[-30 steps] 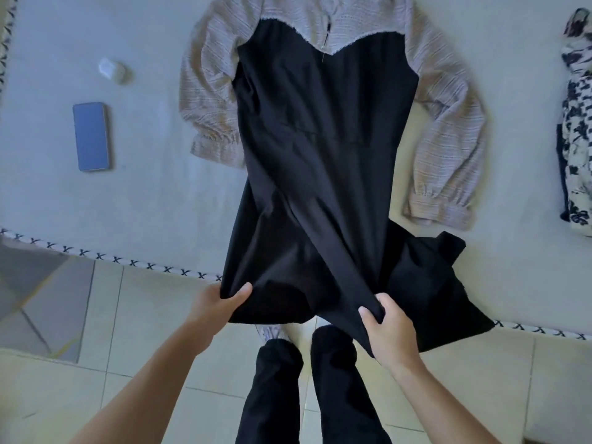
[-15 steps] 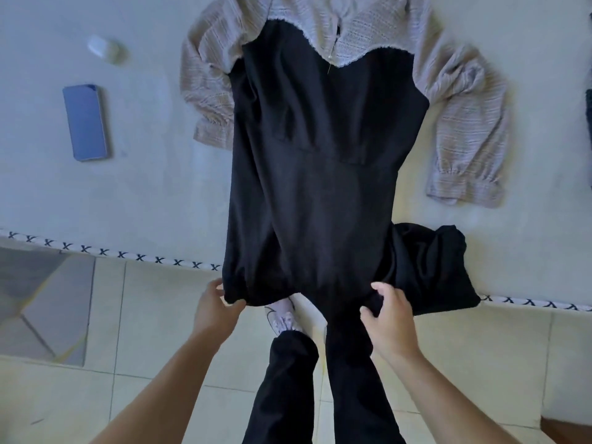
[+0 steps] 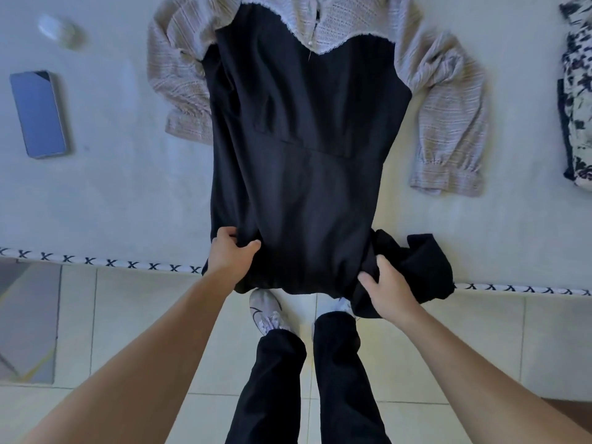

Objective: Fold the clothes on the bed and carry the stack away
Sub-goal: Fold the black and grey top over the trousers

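The dress lies flat on the bed, front side up; its long way runs from the top of the view down to the person, with the neck end far away and the skirt end near the bed's edge; the bottom of the skirt hangs a little over the edge, above the floor.

The dress is black in the middle and the skirt; the chest top and the two long sleeves are a light, knitted-looking cloth with thin stripes; the sleeves lie out to each side and bend down, with gathered cuffs; a small row of buttons sits at the neck; the skirt is bunched in a heap at the right corner.

The left hand grips the left side of the skirt, with its fingers curled into the black cloth and the thumb on top; the right hand holds the bunched cloth on the right side, fingers curled round it.

A blue phone lies on the bed far to the left; a small white thing sits above it, too blurry to tell; a black and white patterned cloth lies at the right edge; the person's grey shoes stand on the floor.
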